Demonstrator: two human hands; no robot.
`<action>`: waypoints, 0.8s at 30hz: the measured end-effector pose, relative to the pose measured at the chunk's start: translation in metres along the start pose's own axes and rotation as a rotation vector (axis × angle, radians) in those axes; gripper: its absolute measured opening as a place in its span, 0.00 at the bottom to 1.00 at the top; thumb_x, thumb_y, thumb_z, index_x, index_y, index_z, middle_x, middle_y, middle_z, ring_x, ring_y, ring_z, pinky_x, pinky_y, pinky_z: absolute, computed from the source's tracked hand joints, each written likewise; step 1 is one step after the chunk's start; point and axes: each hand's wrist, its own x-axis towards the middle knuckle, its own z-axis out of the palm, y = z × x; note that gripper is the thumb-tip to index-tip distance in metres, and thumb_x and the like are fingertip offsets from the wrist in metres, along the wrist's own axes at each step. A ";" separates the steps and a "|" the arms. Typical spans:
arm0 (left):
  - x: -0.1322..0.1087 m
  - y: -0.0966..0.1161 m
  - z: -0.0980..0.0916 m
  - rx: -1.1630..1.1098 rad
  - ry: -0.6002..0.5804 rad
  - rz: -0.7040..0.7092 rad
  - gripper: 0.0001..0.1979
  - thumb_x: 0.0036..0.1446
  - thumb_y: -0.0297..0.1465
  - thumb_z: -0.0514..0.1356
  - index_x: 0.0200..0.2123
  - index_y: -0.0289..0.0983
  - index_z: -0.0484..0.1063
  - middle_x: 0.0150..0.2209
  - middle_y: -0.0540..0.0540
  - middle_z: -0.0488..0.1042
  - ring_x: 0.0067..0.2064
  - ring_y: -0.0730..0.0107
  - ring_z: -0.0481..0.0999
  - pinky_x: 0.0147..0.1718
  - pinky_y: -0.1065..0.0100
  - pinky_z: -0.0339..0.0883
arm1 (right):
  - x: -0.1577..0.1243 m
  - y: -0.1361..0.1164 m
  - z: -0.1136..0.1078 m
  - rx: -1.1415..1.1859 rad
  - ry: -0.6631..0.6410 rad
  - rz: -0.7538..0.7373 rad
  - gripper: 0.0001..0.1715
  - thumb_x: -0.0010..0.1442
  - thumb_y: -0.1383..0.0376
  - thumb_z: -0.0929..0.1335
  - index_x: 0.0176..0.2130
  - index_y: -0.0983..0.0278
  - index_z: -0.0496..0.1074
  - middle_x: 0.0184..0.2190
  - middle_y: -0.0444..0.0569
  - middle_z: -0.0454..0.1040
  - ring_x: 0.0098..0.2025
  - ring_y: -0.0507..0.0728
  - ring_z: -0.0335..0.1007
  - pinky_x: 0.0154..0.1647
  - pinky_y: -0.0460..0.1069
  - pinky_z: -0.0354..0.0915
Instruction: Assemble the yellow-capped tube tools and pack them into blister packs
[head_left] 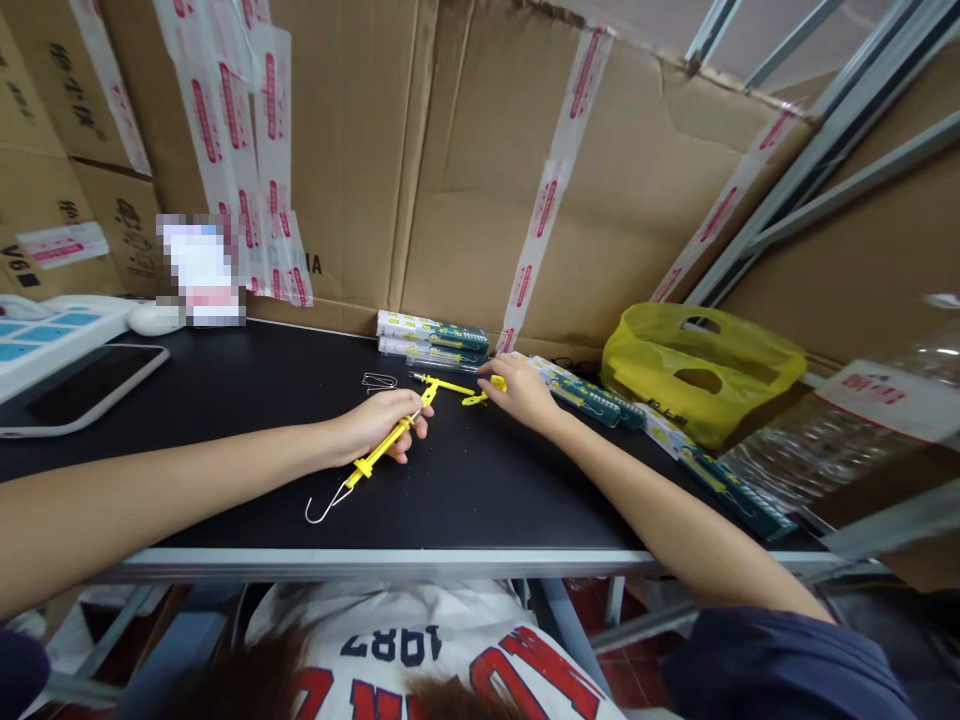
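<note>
In the head view, my left hand [382,422] is closed around a slim yellow plastic rod with a metal hook [375,455]. It tilts, with its wire hook hanging toward the table's front edge and its flat, holed end above my thumb. My right hand [523,392] reaches to the table's middle, fingers bent around a small yellow plastic piece [499,383], partly hidden by them. Beside it lie another small yellow piece [474,399] and a yellow rod with a metal tip [446,384]. Several bent wire hooks [379,381] rest beyond my left hand.
Printed narrow boxes [435,335] lie at the back, with more boxes [577,390] along the right. A yellow plastic bag [697,370] and clear plastic packaging [810,440] are at right. A phone [86,388] lies at left. Cardboard [480,150] walls the black table [495,490].
</note>
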 end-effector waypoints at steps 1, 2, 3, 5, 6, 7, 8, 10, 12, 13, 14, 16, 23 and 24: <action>0.000 0.000 0.000 0.012 -0.012 -0.005 0.07 0.62 0.34 0.53 0.37 0.35 0.66 0.25 0.52 0.70 0.16 0.81 0.64 0.16 0.74 0.66 | 0.005 -0.001 0.000 -0.029 -0.040 -0.016 0.12 0.62 0.62 0.65 0.42 0.65 0.73 0.40 0.54 0.75 0.42 0.61 0.68 0.44 0.54 0.63; -0.001 0.000 0.000 0.026 -0.021 -0.011 0.08 0.62 0.34 0.53 0.37 0.35 0.65 0.25 0.52 0.70 0.16 0.81 0.64 0.16 0.74 0.66 | 0.011 -0.003 0.000 -0.058 -0.081 -0.039 0.13 0.62 0.62 0.65 0.43 0.65 0.73 0.41 0.54 0.75 0.42 0.61 0.68 0.44 0.54 0.63; -0.001 0.000 0.001 0.041 -0.022 -0.016 0.08 0.62 0.33 0.52 0.37 0.35 0.65 0.25 0.52 0.70 0.16 0.81 0.64 0.16 0.74 0.67 | 0.019 -0.005 0.000 -0.091 -0.115 -0.059 0.13 0.62 0.62 0.65 0.44 0.65 0.73 0.42 0.55 0.75 0.43 0.62 0.68 0.44 0.54 0.63; -0.002 0.001 0.002 0.068 -0.006 -0.017 0.07 0.62 0.33 0.53 0.36 0.35 0.65 0.24 0.52 0.70 0.16 0.81 0.64 0.16 0.74 0.67 | 0.034 -0.010 0.001 -0.152 -0.172 -0.108 0.14 0.64 0.61 0.64 0.45 0.66 0.73 0.44 0.56 0.75 0.46 0.62 0.67 0.45 0.54 0.62; -0.003 0.002 0.002 0.078 0.001 -0.019 0.07 0.62 0.33 0.53 0.36 0.35 0.65 0.24 0.52 0.70 0.15 0.82 0.63 0.15 0.74 0.67 | 0.042 -0.013 0.002 -0.190 -0.206 -0.118 0.14 0.64 0.61 0.64 0.45 0.66 0.73 0.43 0.57 0.75 0.47 0.63 0.67 0.45 0.54 0.62; -0.003 0.003 0.002 0.084 0.004 -0.019 0.07 0.62 0.33 0.53 0.36 0.35 0.66 0.24 0.52 0.69 0.15 0.82 0.63 0.15 0.74 0.67 | 0.050 -0.016 0.003 -0.234 -0.247 -0.131 0.16 0.64 0.60 0.64 0.46 0.67 0.73 0.42 0.58 0.75 0.47 0.63 0.67 0.45 0.54 0.61; -0.003 0.003 0.003 0.089 0.003 -0.021 0.07 0.62 0.33 0.53 0.36 0.35 0.66 0.24 0.53 0.69 0.15 0.82 0.63 0.15 0.74 0.66 | 0.056 -0.018 0.005 -0.278 -0.283 -0.142 0.17 0.64 0.60 0.64 0.47 0.68 0.73 0.42 0.59 0.75 0.47 0.64 0.67 0.44 0.55 0.61; -0.004 0.004 0.004 0.093 -0.006 -0.025 0.07 0.62 0.32 0.53 0.36 0.35 0.66 0.24 0.53 0.69 0.15 0.82 0.63 0.15 0.74 0.66 | 0.067 -0.022 0.009 -0.329 -0.326 -0.150 0.18 0.63 0.59 0.65 0.47 0.69 0.72 0.42 0.61 0.75 0.47 0.66 0.67 0.44 0.55 0.61; -0.004 0.004 0.005 0.099 -0.016 -0.031 0.07 0.62 0.32 0.53 0.36 0.34 0.66 0.24 0.53 0.69 0.15 0.82 0.63 0.15 0.74 0.66 | 0.072 -0.025 0.013 -0.345 -0.342 -0.139 0.18 0.61 0.61 0.68 0.47 0.69 0.72 0.43 0.62 0.75 0.48 0.66 0.68 0.44 0.56 0.61; -0.005 0.004 0.005 0.104 -0.021 -0.035 0.07 0.62 0.32 0.52 0.35 0.34 0.66 0.24 0.53 0.69 0.15 0.82 0.63 0.16 0.74 0.66 | 0.074 -0.027 0.015 -0.345 -0.345 -0.129 0.17 0.59 0.63 0.69 0.47 0.69 0.72 0.44 0.62 0.75 0.49 0.67 0.68 0.44 0.55 0.61; -0.005 0.004 0.006 0.107 -0.027 -0.037 0.06 0.62 0.31 0.52 0.35 0.34 0.66 0.24 0.53 0.69 0.15 0.81 0.63 0.16 0.74 0.66 | 0.075 -0.028 0.017 -0.344 -0.345 -0.118 0.16 0.58 0.65 0.69 0.46 0.69 0.72 0.44 0.62 0.75 0.49 0.67 0.68 0.44 0.55 0.62; -0.005 0.004 0.006 0.111 -0.027 -0.034 0.06 0.61 0.32 0.53 0.35 0.35 0.66 0.23 0.53 0.69 0.15 0.81 0.63 0.16 0.73 0.66 | 0.078 -0.029 0.019 -0.338 -0.345 -0.108 0.14 0.56 0.67 0.70 0.44 0.70 0.73 0.43 0.62 0.76 0.48 0.66 0.69 0.45 0.55 0.62; -0.006 0.004 0.005 0.112 -0.028 -0.004 0.07 0.62 0.33 0.53 0.36 0.35 0.65 0.24 0.53 0.69 0.15 0.82 0.63 0.16 0.74 0.67 | 0.071 -0.025 -0.007 0.003 -0.039 0.019 0.07 0.56 0.67 0.68 0.38 0.66 0.69 0.38 0.56 0.76 0.40 0.61 0.72 0.39 0.54 0.65; -0.006 0.004 0.005 0.118 -0.034 0.001 0.07 0.63 0.33 0.52 0.36 0.35 0.65 0.24 0.53 0.69 0.15 0.82 0.63 0.16 0.74 0.67 | 0.063 -0.024 -0.013 0.187 0.050 0.080 0.08 0.56 0.65 0.68 0.38 0.64 0.67 0.36 0.52 0.76 0.36 0.58 0.72 0.36 0.52 0.65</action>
